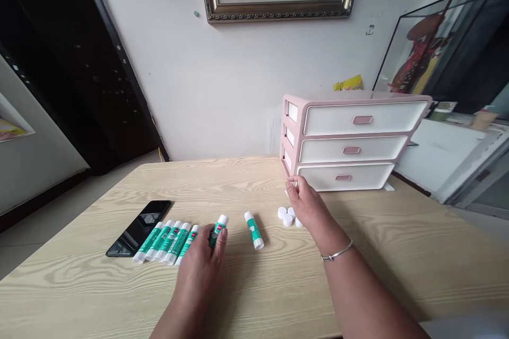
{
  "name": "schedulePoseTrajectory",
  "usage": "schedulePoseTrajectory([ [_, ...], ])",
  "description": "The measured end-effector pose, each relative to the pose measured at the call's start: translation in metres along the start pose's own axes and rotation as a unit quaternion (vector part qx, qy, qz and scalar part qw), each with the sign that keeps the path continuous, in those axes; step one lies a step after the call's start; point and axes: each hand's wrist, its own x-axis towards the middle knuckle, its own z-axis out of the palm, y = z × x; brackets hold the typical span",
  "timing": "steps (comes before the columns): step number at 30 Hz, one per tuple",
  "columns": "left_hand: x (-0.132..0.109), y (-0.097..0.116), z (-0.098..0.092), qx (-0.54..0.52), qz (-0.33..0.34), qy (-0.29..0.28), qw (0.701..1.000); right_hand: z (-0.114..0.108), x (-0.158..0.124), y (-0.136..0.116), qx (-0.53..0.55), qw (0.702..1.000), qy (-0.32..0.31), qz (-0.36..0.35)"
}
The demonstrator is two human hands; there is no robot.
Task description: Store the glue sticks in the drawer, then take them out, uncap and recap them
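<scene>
My left hand (202, 259) is closed round a green and white glue stick (218, 229), its white end pointing up and away from me. Beside that hand, several more glue sticks (174, 242) lie in a slanted row. One loose glue stick (254, 230) rests between my two hands. My right hand (306, 204), with a bracelet (337, 252) on its wrist, is pinched just above a cluster of small white caps (288, 219). A bit of white shows at its fingertips, apparently a cap mostly hidden by the fingers.
A black phone (139, 228) lies left of the row, touching or close to it. At the back right of the wooden table (214, 180) stands a pink and white drawer unit (353, 140). A framed picture (278, 10) hangs on the wall behind.
</scene>
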Motion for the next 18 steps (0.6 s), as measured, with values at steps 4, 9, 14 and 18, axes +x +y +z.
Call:
schedulePoseTrajectory([
  [4,0.004,-0.010,0.000,0.155,0.030,0.019,0.987,0.001,0.004,0.010,-0.071,0.997,-0.026,0.017],
  [9,0.008,-0.029,0.008,0.270,0.081,0.038,0.959,0.011,0.010,0.023,-0.138,0.989,-0.035,-0.027],
  [14,0.007,-0.031,0.012,0.328,0.071,0.057,0.940,0.025,0.012,0.032,-0.177,0.982,-0.064,-0.020],
  [18,0.007,-0.029,0.013,0.336,0.053,0.065,0.938,0.029,0.013,0.038,-0.206,0.975,-0.079,-0.013],
])
